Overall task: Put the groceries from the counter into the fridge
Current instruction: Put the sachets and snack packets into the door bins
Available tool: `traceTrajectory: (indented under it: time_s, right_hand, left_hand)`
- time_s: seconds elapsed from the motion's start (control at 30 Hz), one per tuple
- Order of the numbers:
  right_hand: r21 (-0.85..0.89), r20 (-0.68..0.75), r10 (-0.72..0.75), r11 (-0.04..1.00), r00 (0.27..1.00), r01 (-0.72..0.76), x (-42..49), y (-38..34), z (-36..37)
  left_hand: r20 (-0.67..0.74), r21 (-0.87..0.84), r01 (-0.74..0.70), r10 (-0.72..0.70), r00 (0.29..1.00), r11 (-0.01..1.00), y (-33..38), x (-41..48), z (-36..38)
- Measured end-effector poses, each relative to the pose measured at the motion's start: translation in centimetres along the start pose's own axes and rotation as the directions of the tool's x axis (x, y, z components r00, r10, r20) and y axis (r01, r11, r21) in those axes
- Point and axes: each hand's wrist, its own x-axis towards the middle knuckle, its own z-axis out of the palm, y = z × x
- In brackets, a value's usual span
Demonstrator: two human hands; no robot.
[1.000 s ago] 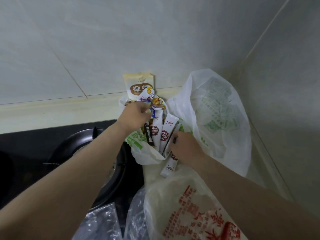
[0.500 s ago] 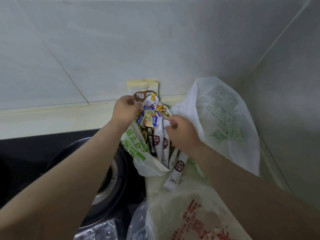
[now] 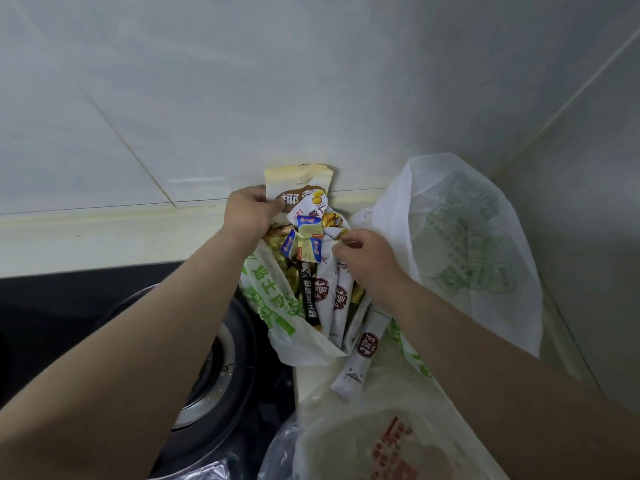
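Head view: snack packets [image 3: 323,296] bunched in green-printed bag [image 3: 268,303] on tabletop [image 3: 313,374], against the wall. Left hand [image 3: 247,214] grips tan pouch [image 3: 298,181]; right hand [image 3: 367,258] pinches small wrapper [image 3: 341,233]. Fridge unseen; nothing stored yet, seemingly.

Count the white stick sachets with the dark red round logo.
3. Two stick sachets stand side by side in the green-printed bag, under the right hand; the third pokes out of the bag's mouth, lower down. More may be hidden.
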Motion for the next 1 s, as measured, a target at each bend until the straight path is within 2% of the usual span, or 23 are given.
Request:
traceTrajectory:
  time_s: [0.23, 0.5, 0.6, 0.73, 0.83, 1.0]
  right_hand:
    - [0.056, -0.095, 0.064, 0.997, 0.993, -0.059, -0.7, 0.6, 0.7]
    - [0.005, -0.041, 0.047, 0.999, 0.998, -0.047, -1.4, -0.4, 1.1]
    - [-0.054, -0.050, 0.056, 0.997, 0.997, -0.059, -1.1, -0.9, 1.6]
    - [-0.072, -0.063, 0.048, 0.996, 0.997, -0.053, -1.1, -1.1, 1.8]
    - [-0.005, -0.075, 0.065, 0.998, 0.995, -0.066, -1.7, -1.2, 1.3]
    - [0.131, -0.054, 0.173, 0.978, 0.983, -0.165, -3.0, -0.2, 1.4]
  left_hand:
    - [-0.064, -0.221, -0.205, 0.196, 0.979, 0.953, 2.7, -1.4, -0.8]
    - [-0.169, -0.392, -0.337, 0.293, 0.941, 0.856, 6.2, -4.6, -4.6]
    - [-0.152, -0.444, -0.289, 0.246, 0.957, 0.848, 5.5, -6.4, -5.4]
    - [-0.104, -0.432, -0.176, 0.145, 0.984, 0.884, 2.9, -8.5, -6.3]
    - [-0.087, -0.444, -0.076, 0.041, 0.995, 0.893, 0.9, -9.7, -6.9]
    - [-0.067, -0.464, 0.022, -0.059, 0.996, 0.885, -1.8, -11.4, -7.3]
